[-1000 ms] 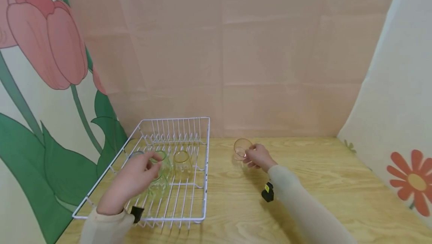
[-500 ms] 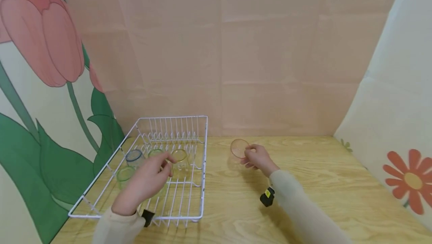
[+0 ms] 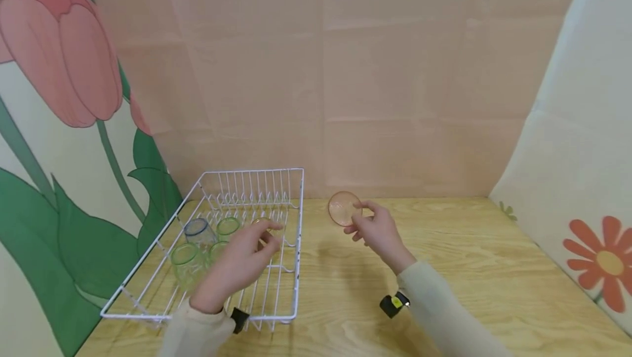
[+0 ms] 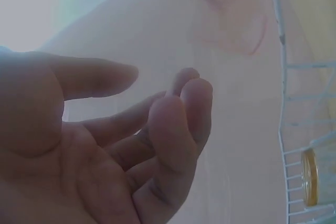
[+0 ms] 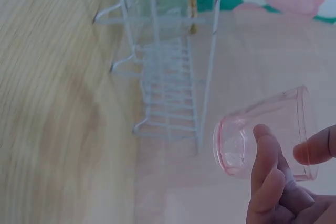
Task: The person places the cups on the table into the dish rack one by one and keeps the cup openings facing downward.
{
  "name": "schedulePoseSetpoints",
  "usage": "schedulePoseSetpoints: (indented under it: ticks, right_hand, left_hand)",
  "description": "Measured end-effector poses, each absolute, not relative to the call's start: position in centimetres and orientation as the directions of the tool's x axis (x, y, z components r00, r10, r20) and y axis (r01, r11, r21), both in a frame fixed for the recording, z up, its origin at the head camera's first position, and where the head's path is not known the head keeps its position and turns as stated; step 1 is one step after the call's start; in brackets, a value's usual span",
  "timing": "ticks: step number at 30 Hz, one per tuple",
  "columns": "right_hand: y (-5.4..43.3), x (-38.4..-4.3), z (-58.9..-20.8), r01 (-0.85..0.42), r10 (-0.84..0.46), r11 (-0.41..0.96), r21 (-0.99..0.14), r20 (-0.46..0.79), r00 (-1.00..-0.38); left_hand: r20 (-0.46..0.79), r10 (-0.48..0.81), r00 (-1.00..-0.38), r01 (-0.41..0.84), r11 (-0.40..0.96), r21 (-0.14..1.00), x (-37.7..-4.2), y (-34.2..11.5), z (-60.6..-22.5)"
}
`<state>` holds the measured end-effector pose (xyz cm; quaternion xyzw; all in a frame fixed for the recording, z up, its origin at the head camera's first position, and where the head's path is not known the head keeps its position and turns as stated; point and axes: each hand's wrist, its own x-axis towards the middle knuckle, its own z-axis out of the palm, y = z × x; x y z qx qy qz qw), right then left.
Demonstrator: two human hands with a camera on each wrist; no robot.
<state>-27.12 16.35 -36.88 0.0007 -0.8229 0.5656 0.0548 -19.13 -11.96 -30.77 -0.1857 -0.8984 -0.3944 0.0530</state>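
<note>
Pinched between the thumb and fingers of my right hand [image 3: 377, 231] is a clear pink glass [image 3: 339, 211]. It is raised over the table to the right of the rack, its rim facing me; the right wrist view shows the glass [image 5: 281, 111] with thumb at the rim and fingers along its side. My left hand [image 3: 242, 261] hovers above the white wire dish rack [image 3: 298, 269], holding nothing, fingers loosely bent. Inside the rack stand a blue-rimmed glass [image 3: 197, 227], several green glasses [image 3: 186, 264] and a yellow-rimmed glass [image 4: 310, 177], partly hidden by the left hand in the head view.
A wood-grain table [image 3: 444, 269] lies under everything. Behind it hangs a plain pinkish cloth [image 3: 395, 83], with flower-printed panels at the left [image 3: 79, 72] and right [image 3: 558, 154]. The rack's upright wires rise along its back.
My right hand has lifted the pink glass off the table and a little leftward, tilting its rim toward me. My left hand has moved right across the rack, uncovering the blue-rimmed and green glasses.
</note>
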Motion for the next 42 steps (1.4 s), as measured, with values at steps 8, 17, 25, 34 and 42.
schedulePoseSetpoints:
  ticks: [8, 17, 25, 34, 42]
  right_hand:
    - [15.0, -24.0, -34.1, -0.196, 0.069, 0.342, -0.919, 0.233, -0.970]
    - [13.4, -20.9, -32.4, -0.316, 0.009, 0.344, -0.884, 0.339, -0.941]
    - [13.3, -20.2, -32.3, -0.348, -0.047, 0.310, -0.885, 0.351, -0.935]
    - [14.2, -21.2, -32.3, -0.252, -0.124, 0.178, -0.951, 0.233, -0.965]
    - [14.7, -21.6, -32.2, -0.112, -0.180, 0.166, -0.980, 0.082, -0.980]
  left_hand:
    - [0.284, 0.353, -0.892, 0.437, 0.504, 0.745, -19.9, -9.4, -30.2]
    - [0.316, 0.378, -0.870, 0.465, 0.422, 0.778, -19.7, -7.8, -29.8]
    - [0.336, 0.385, -0.859, 0.481, 0.389, 0.786, -19.6, -7.6, -29.9]
    - [0.382, 0.424, -0.821, 0.558, 0.455, 0.694, -19.6, -7.6, -30.3]
    - [0.379, 0.485, -0.788, 0.596, 0.449, 0.666, -19.5, -7.3, -30.8]
